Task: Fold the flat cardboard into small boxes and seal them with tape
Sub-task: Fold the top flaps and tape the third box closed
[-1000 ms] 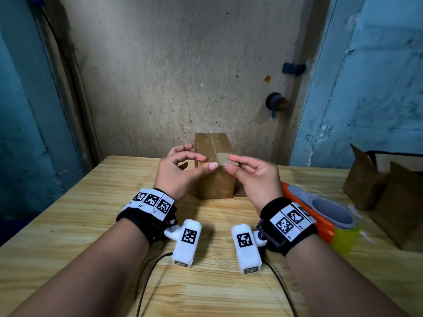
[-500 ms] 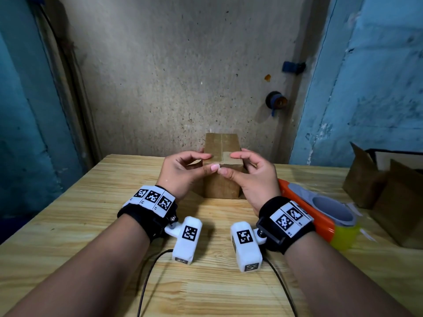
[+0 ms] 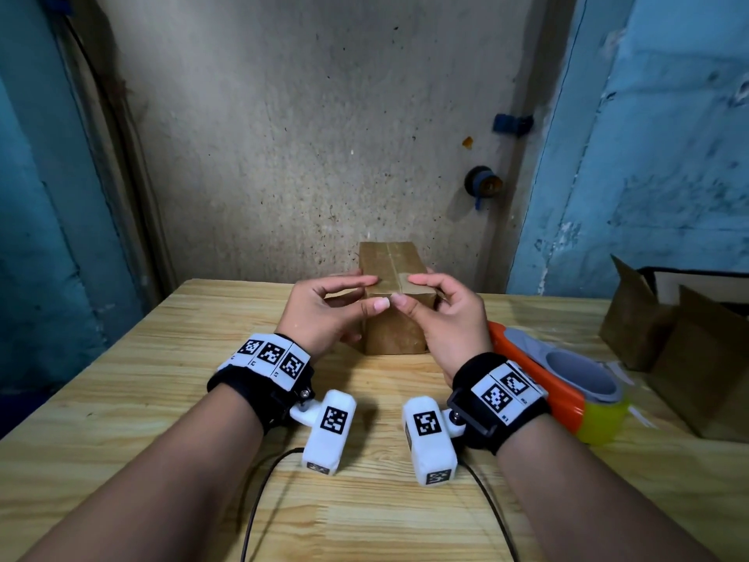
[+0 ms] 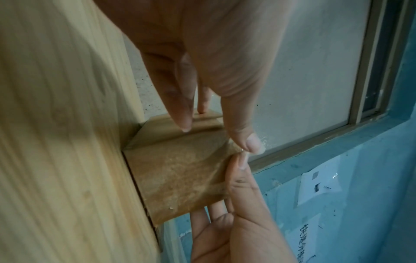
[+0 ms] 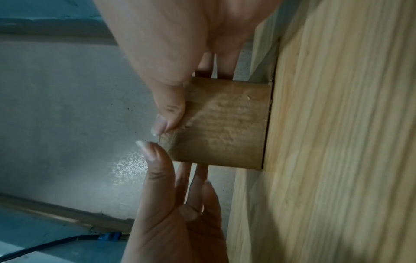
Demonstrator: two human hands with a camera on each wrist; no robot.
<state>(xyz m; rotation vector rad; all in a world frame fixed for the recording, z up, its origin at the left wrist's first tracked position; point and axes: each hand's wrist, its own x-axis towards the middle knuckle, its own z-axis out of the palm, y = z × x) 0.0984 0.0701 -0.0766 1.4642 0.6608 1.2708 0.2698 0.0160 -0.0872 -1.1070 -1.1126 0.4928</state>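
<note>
A small brown cardboard box [image 3: 395, 334] stands upright on the wooden table [image 3: 162, 399], with a strip of brown tape [image 3: 392, 263] running along its top seam. My left hand [image 3: 373, 294] and right hand [image 3: 407, 292] meet at the box's near top edge. Each index finger lies on the top, and both thumbs press the tape end against the near face. In the left wrist view my left thumb [image 4: 249, 146] and right thumb [image 4: 241, 170] touch tip to tip at the box [image 4: 180, 174] edge. The right wrist view shows the same box [image 5: 225, 124] with straight fingers along its sides.
An orange tape dispenser [image 3: 539, 383] with a yellow-green roll [image 3: 604, 423] lies just right of my right wrist. Open cardboard boxes [image 3: 689, 358] stand at the table's right edge. Black cables [image 3: 259, 500] trail across the near table. A wall stands close behind the box.
A second ago both hands held a tape piece in front of the box. They have since moved onto its top edge and now press the tape down.
</note>
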